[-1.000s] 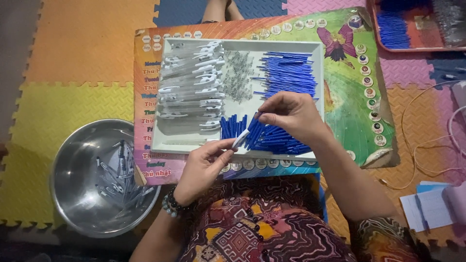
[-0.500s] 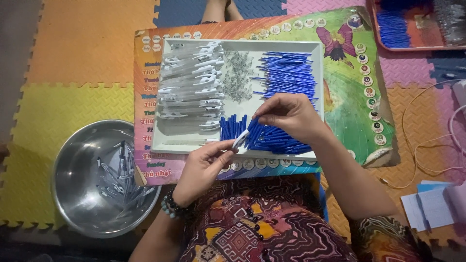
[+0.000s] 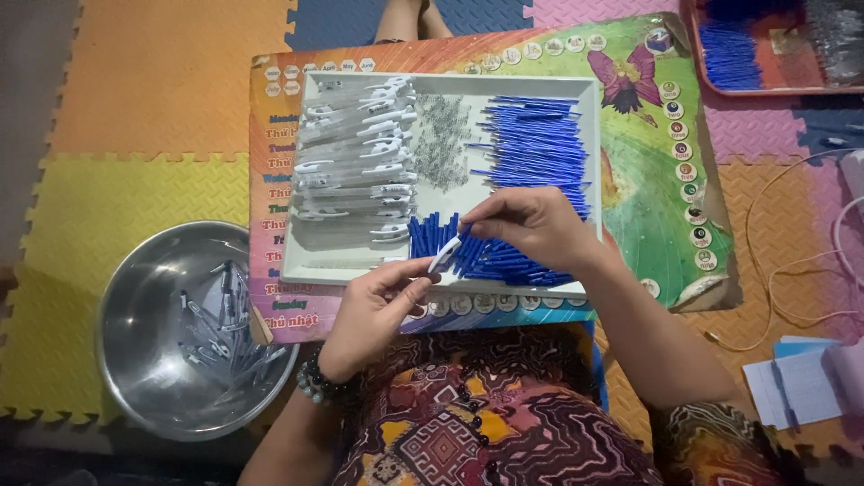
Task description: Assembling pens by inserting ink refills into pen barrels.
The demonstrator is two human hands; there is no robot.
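A white tray [image 3: 585, 90] lies on a colourful board in front of me. It holds a stack of white pen barrels [image 3: 355, 162], a heap of small springs [image 3: 441, 139], long blue refills [image 3: 535, 144] and short blue caps [image 3: 432, 232]. My left hand [image 3: 378, 306] pinches a white pen barrel [image 3: 444, 256] at the tray's near edge. My right hand [image 3: 531, 225] meets it from the right, fingertips closed on the barrel's upper end, over the blue pieces.
A steel bowl [image 3: 135, 360] with several assembled pens stands on the yellow foam mat at my left. A red tray [image 3: 711, 85] with more blue parts is at the far right. White cables [image 3: 792, 270] and papers [image 3: 801, 387] lie at my right.
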